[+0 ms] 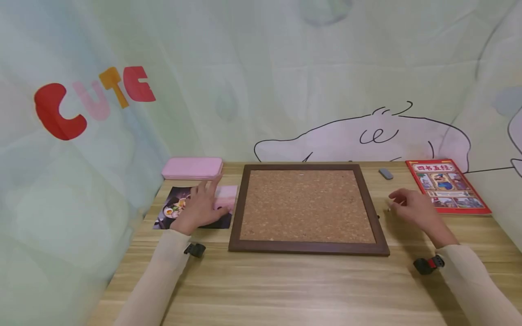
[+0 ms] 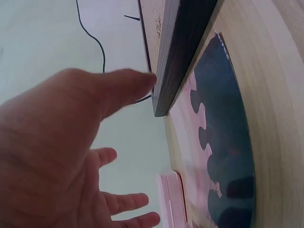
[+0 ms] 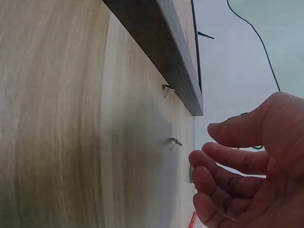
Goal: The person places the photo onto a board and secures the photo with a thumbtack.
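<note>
My left hand lies flat and relaxed on the photo just left of the cork board, while my right hand, fingers loosely curled and empty, hovers near two pins beside the board's right edge.

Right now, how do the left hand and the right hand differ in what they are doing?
The left hand rests with straight fingers on a pink pad and a photo; the right hand has loosely curled fingers beside the cork board, near thumbtacks, holding nothing. Both are over the wooden table.
</note>
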Action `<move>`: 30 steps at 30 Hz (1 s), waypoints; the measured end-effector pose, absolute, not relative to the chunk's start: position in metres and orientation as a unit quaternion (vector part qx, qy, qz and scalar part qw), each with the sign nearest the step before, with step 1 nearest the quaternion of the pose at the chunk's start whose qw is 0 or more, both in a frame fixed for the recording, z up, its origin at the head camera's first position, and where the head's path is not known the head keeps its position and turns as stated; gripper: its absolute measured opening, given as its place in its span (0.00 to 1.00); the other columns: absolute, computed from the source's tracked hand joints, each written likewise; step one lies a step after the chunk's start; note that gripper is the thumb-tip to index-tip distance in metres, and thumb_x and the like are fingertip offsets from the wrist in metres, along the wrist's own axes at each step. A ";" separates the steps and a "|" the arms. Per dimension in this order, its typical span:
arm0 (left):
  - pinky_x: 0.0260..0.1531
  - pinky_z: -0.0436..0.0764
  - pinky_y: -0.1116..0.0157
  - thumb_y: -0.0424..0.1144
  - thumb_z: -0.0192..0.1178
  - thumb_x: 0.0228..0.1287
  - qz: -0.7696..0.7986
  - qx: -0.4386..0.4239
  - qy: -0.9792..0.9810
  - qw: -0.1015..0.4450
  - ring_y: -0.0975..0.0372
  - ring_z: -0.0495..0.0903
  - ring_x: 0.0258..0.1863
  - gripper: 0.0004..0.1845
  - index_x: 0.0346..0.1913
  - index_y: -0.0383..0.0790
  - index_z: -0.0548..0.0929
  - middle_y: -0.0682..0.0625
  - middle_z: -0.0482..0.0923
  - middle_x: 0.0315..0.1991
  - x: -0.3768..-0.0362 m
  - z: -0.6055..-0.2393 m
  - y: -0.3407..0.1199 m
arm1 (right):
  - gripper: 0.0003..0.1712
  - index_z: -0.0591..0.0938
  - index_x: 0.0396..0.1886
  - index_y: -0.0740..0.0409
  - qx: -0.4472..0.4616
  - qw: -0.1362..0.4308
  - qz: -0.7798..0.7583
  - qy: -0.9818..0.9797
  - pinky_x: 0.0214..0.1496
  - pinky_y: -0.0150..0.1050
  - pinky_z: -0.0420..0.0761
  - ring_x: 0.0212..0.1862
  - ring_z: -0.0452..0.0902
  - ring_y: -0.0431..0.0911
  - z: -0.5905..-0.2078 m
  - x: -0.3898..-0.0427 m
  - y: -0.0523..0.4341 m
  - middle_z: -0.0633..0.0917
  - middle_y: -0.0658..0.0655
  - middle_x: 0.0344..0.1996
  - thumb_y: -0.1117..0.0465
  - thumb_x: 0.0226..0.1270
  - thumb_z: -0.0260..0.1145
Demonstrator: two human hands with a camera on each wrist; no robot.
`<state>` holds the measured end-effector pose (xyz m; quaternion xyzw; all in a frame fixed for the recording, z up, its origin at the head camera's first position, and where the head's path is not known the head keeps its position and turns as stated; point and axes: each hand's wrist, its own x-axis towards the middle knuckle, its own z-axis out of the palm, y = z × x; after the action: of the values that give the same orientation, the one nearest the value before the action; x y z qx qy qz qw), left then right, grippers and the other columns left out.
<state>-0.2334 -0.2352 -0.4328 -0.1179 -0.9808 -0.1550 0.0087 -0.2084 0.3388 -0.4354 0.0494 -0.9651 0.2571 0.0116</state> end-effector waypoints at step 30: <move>0.56 0.70 0.35 0.47 0.70 0.59 -0.164 -0.040 -0.984 -0.058 0.33 0.66 0.61 0.50 0.78 0.35 0.55 0.24 0.62 0.62 -0.229 -0.433 -0.227 | 0.08 0.86 0.36 0.64 0.040 -0.014 0.241 -0.970 0.34 0.39 0.71 0.33 0.75 0.48 -0.451 -0.212 0.340 0.86 0.59 0.30 0.62 0.65 0.69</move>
<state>-0.2285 -0.2274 -0.4330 -0.0396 -0.9840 -0.1638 -0.0579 -0.2117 0.3395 -0.4512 0.0400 -0.9696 0.2409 -0.0142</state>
